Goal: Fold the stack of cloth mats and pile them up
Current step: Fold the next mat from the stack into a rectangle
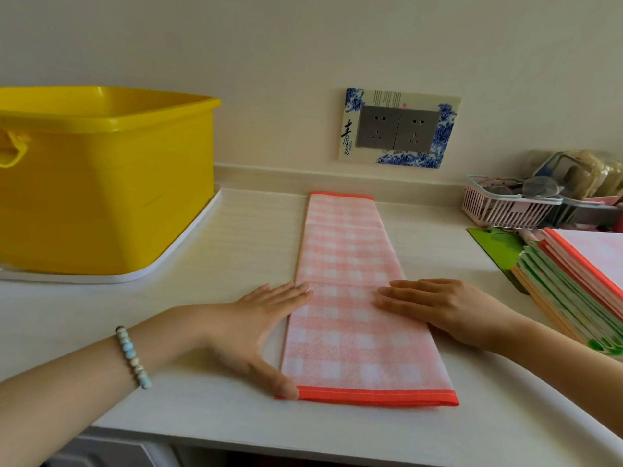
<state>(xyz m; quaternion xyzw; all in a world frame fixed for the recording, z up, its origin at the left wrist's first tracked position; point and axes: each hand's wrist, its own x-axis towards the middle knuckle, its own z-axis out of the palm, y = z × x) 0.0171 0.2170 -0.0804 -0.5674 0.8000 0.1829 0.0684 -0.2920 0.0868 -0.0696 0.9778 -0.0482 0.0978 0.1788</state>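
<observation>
Mat: the pink checked mat [350,251] lies centre frame on the pale counter [236,237], folded into a long narrow strip running away from me.
Left hand: my left hand [256,318] is spread flat on the strip's left edge, fingers straight, thumb down at the near corner. It grips nothing.
Right hand: my right hand [438,308] is flat too, palm down on the right edge, pressing rather than holding.
Feel: thin, soft and light, I'd say. It lies limp and shows a faint crease line across the middle.
Texture: fine woven grain, white and pink squares, and a firmer stitched orange hem [377,396] at each end.
Where to grab: I reckon the near hem corners, since they look the stiffest part.
Waiting pile: the stack of mats [573,281] sits at the right edge, layered orange, green and tan.
</observation>
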